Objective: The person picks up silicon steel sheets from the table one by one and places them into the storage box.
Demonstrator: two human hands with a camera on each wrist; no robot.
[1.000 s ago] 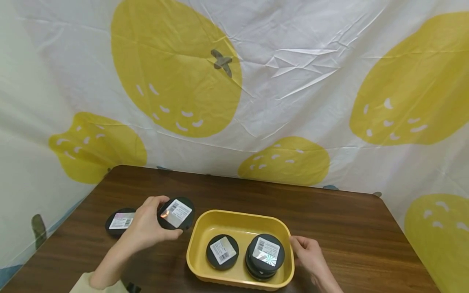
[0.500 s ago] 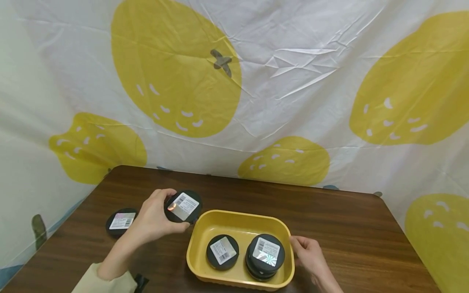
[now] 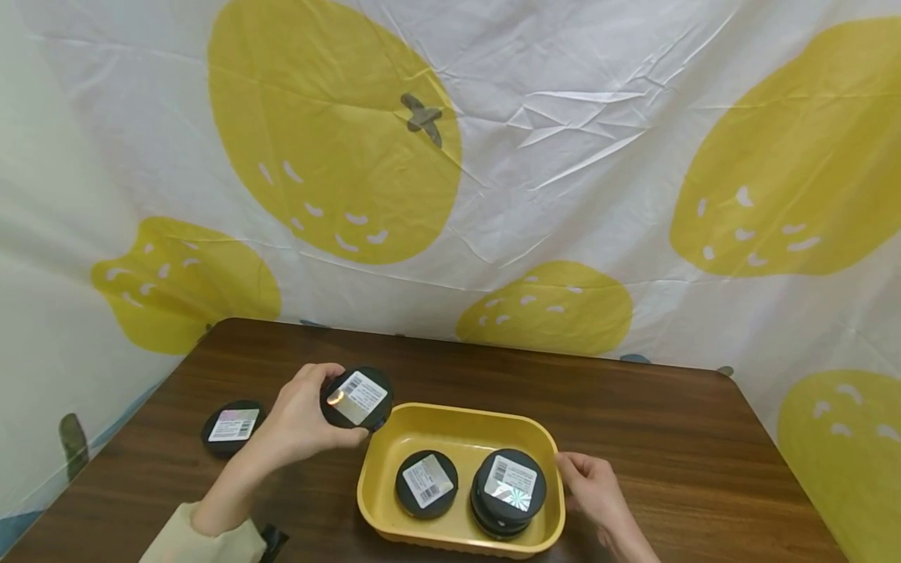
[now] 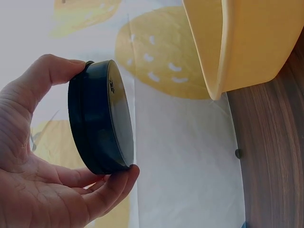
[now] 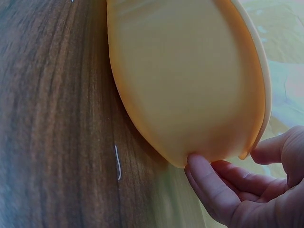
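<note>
My left hand point(image 3: 299, 418) grips a flat round black container point(image 3: 357, 398) by its edges, thumb on one side and fingers on the other. It is held up just beside the left rim of a yellow tub point(image 3: 461, 410), its white label facing up. In the left wrist view the black container point(image 4: 97, 118) shows a smooth side wall and a paler flat face. My right hand point(image 3: 594, 496) holds the tub's right end, with the thumb at the rim and fingers against the outer wall point(image 5: 190, 85). Inside the tub lie a single black container point(image 3: 426, 485) and a stack point(image 3: 509, 485) of similar ones.
Another labelled black container point(image 3: 232, 428) lies on the dark wooden table point(image 3: 669, 422), left of my left hand. Behind the table hangs a white cloth point(image 3: 563, 195) with yellow fruit prints. A small black object point(image 3: 273, 541) shows beside the left sleeve.
My left hand has moved right and slightly away from me, carrying the black container to the tub's left rim. The right hand and the tub have stayed in place.
</note>
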